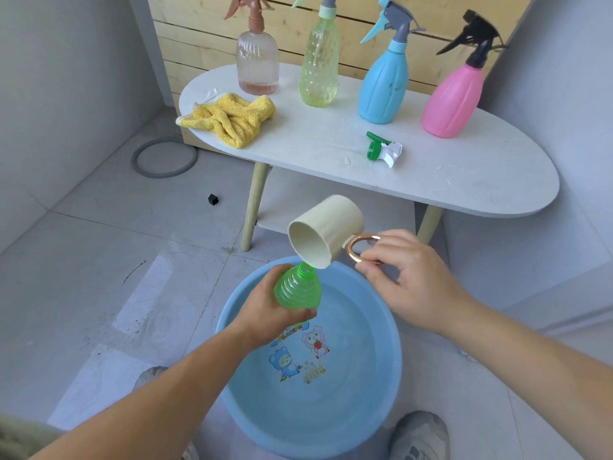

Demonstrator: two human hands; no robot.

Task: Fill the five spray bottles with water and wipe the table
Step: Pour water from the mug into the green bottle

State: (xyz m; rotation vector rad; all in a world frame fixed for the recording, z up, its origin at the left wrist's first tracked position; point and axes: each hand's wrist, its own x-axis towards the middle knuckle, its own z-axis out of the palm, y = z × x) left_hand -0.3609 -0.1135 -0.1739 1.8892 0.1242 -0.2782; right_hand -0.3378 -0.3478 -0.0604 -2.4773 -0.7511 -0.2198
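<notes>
My left hand [268, 308] grips an uncapped green bottle [298, 288] above the blue basin [232, 376] of water. My right hand [401, 277] holds a cream cup [326, 230] by its gold ring handle, tipped with its rim at the bottle's neck. The green and white spray head [384, 151] lies loose on the white oval table [481, 187]. Standing along the table's back are a clear pink bottle [258, 61], a pale green bottle [319, 68], a blue bottle [384, 84] and a pink bottle [452, 101], all capped. A yellow cloth [229, 119] lies at the left end.
The basin sits on a grey tiled floor between my shoes [419, 433]. A grey ring [164, 157] and a small black cube [213, 199] lie on the floor to the left. A wooden slat panel [205, 34] stands behind the table, with a lower shelf [285, 210] underneath.
</notes>
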